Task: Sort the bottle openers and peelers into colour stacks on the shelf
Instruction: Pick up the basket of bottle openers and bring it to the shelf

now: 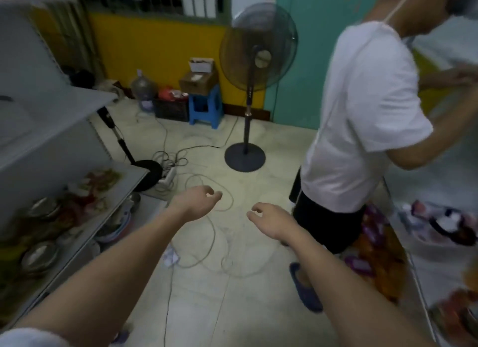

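My left hand (198,200) and my right hand (269,221) reach out over the tiled floor, both empty with fingers loosely curled. A grey shelf (121,189) stands to my left; blurred colourful items (88,194) and metal bowls (38,256) lie on it. I cannot make out single bottle openers or peelers in the blur. Neither hand touches the shelf or anything on it.
A person in a white shirt (362,114) stands close on the right, facing a second shelf (439,217) with goods. A standing fan (256,88) is ahead, a second fan base (147,170) by the left shelf. Cables (207,243) and a power strip lie on the floor.
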